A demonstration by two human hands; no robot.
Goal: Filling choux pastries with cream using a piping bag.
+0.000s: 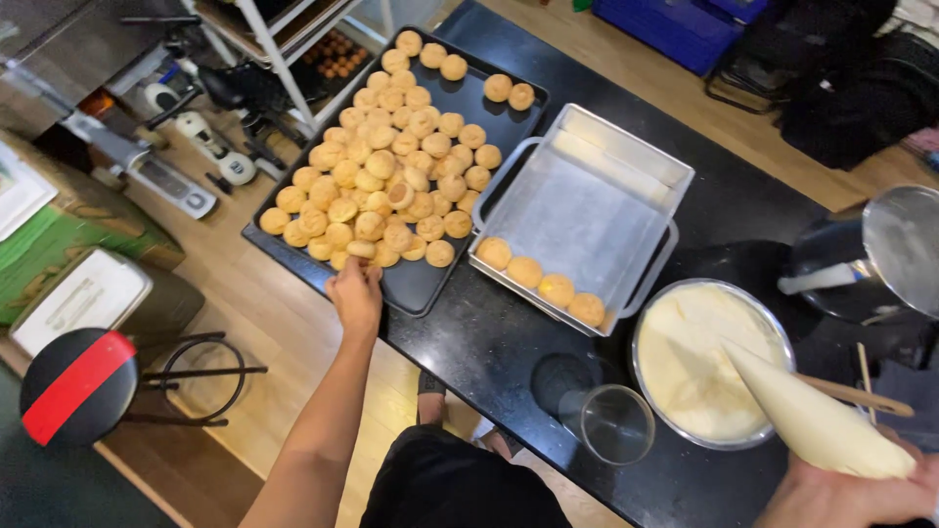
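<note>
Black glossy surface point(489, 332), long, running diagonally. Clear empty glass tumbler point(616, 422), upright near its front edge. Dark pot with shiny round metal lid point(905, 249), at the right end. Thin wooden stick point(865, 370), just in front of the pot. Round stool with black seat and red stripe point(76, 384), on the wooden floor point(264, 313) at left. White box-shaped appliance point(83, 298), beside the stool. Blue plastic crate point(675, 27), far side of the surface. Black wire rack point(758, 83), next to the crate.
</note>
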